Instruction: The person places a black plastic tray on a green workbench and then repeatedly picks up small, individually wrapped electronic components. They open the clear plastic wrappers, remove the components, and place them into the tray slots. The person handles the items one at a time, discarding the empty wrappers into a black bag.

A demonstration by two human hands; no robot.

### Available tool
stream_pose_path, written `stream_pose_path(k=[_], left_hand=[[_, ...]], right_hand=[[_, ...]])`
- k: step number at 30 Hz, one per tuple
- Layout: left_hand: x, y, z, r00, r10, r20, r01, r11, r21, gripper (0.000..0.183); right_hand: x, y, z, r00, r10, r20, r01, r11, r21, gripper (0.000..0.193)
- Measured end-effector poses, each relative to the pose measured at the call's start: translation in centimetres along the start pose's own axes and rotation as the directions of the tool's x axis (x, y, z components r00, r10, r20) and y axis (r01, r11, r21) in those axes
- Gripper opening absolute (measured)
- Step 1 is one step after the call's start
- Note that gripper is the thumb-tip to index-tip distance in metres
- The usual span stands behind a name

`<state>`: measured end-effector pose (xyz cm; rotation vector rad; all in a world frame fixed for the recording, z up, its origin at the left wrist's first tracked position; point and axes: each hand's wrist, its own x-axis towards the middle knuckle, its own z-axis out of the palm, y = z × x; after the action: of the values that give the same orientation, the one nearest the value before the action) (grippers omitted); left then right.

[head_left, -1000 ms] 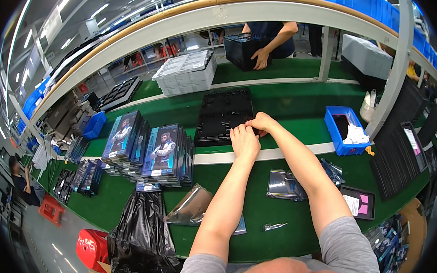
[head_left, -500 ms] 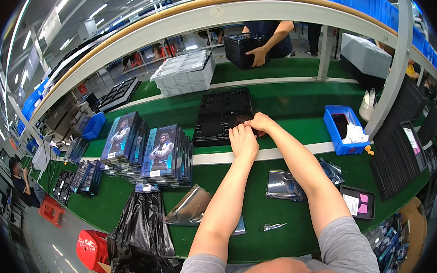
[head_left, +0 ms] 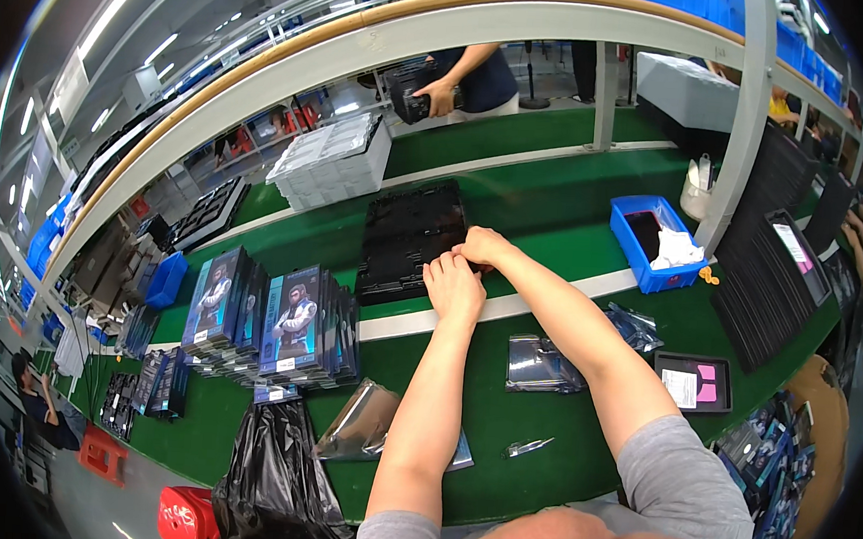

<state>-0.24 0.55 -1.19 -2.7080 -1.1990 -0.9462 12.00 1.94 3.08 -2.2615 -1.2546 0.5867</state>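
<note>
A black moulded plastic tray (head_left: pixel 404 230) lies flat on the green work surface, across from me. My left hand (head_left: pixel 454 289) is at its near right edge, fingers bent and close together. Just beyond, my right hand (head_left: pixel 485 248) is curled with its fingertips pinched at the same edge, almost touching the left. Whatever lies between the fingertips is hidden by the hands. Under my right forearm are flat items in clear wrapping (head_left: pixel 542 363). A brownish transparent bag (head_left: pixel 361 421) lies beside my left forearm.
Stacks of printed boxes (head_left: pixel 292 325) stand to the left. A blue bin (head_left: pixel 655 246) holding white cloth is at right, near stacked black trays (head_left: pixel 768 300). A shelf post (head_left: pixel 739 130) rises there. Black plastic sheeting (head_left: pixel 280 478) hangs at the near edge. Across the bench, a person (head_left: pixel 463 74) holds black trays.
My view has shifted, so the bench things sit slightly further left. My hands remain at the tray's edge. The person opposite has moved left, carrying the black trays away from the bench.
</note>
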Motion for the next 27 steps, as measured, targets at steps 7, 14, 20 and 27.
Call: stream_pose_path(k=[7, 14, 20, 27], left_hand=[[0.0, -0.2, 0.2, 1.0, 0.017, 0.0, -0.017, 1.0, 0.005, 0.046], [0.0, -0.4, 0.3, 0.998, 0.011, -0.068, -0.012, 1.0, -0.023, 0.041], [0.2, 0.1, 0.4, 0.993, -0.009, -0.119, 0.001, 0.997, -0.075, 0.039], [0.2, 0.2, 0.0, 0.991, -0.018, -0.13, 0.004, 0.994, -0.107, 0.043]], right_hand=[[-0.7, -0.5, -0.4, 0.998, 0.067, -0.02, -0.067, 0.998, -0.019, 0.036], [-0.9, -1.4, -0.9, 0.995, 0.096, -0.013, -0.097, 0.991, -0.091, 0.044], [1.2, 0.1, -0.5, 0.994, -0.026, -0.107, 0.018, 0.997, -0.079, 0.048], [1.7, 0.6, 0.3, 0.983, -0.026, -0.183, 0.06, 0.981, 0.184, 0.062]])
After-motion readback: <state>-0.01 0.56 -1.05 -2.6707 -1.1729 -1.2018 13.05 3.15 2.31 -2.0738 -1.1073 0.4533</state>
